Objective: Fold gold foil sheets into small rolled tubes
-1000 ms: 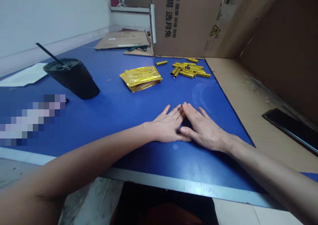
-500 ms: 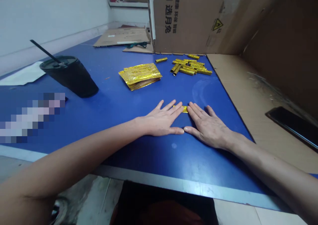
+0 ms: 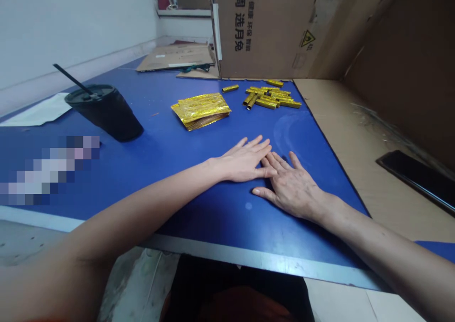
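My left hand (image 3: 248, 162) lies flat and open, palm down, its fingertips and thumb touching the fingers of my right hand (image 3: 293, 185). The right hand is also palm down and open, its thumb stretched to the left over the blue tabletop (image 3: 213, 208). Whatever lies beneath the fingers is hidden; no gold foil shows between them. Beyond my left hand sits a stack of gold foil sheets (image 3: 202, 109), slightly fanned. Several gold foil tubes (image 3: 272, 97) are heaped farther back, and a single gold tube (image 3: 230, 88) rests to the left of that heap.
A dark cup with a straw (image 3: 106, 113) stands at the left, near a white sheet (image 3: 39, 109). Cardboard (image 3: 270, 37) rises along the back. On the brown board at the right lies a black phone (image 3: 414, 177). Flat cardboard (image 3: 177, 56) is at the back left.
The gold foil strip seen between my hands is now covered. My left hand has shifted right and slightly away from me, and its fingers now meet the right hand's.
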A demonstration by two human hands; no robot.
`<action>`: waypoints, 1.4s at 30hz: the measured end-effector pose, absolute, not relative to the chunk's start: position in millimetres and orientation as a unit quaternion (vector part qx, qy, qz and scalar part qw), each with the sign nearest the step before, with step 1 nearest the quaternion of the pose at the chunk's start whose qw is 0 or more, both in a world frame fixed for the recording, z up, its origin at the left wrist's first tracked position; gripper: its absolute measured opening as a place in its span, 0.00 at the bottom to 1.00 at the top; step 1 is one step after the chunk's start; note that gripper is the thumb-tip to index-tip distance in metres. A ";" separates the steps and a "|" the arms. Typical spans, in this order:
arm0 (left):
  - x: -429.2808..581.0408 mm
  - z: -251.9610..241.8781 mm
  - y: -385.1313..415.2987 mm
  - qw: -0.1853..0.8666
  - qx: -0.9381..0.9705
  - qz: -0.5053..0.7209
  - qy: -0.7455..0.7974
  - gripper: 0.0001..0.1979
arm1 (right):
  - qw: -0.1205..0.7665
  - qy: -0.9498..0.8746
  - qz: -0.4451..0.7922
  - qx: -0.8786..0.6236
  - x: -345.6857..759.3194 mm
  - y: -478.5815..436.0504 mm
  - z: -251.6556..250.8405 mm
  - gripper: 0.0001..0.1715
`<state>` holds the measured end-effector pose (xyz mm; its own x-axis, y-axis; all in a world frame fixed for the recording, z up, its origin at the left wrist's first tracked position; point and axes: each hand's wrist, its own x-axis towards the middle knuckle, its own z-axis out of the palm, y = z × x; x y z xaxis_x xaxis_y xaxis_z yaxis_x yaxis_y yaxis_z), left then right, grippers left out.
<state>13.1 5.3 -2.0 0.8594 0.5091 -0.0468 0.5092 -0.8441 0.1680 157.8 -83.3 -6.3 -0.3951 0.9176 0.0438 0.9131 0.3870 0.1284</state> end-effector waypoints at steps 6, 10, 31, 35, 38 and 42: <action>-0.1 -10.6 1.2 0.098 0.956 -0.020 0.277 0.41 | 0.015 0.833 0.063 0.549 175.3 -69.3 1.5 0.40; -1.3 -9.0 -2.8 0.088 0.953 -0.035 0.287 0.43 | 0.012 0.817 0.058 0.574 184.5 -60.6 5.0 0.30; 0.5 -13.7 -9.2 0.087 0.942 -0.028 0.322 0.46 | -0.012 0.811 -0.047 0.583 176.3 -59.8 -12.4 0.44; -4.5 -11.8 -7.5 0.089 0.941 -0.035 0.325 0.46 | -0.004 0.806 -0.014 0.592 176.2 -61.3 -13.2 0.43; -6.0 -9.7 -7.6 0.090 0.940 -0.040 0.327 0.46 | 0.001 0.804 0.001 0.594 175.4 -61.6 -13.9 0.42; -5.2 -8.9 -8.5 0.091 0.940 -0.046 0.326 0.46 | 0.014 0.804 0.007 0.595 175.1 -61.2 -13.9 0.42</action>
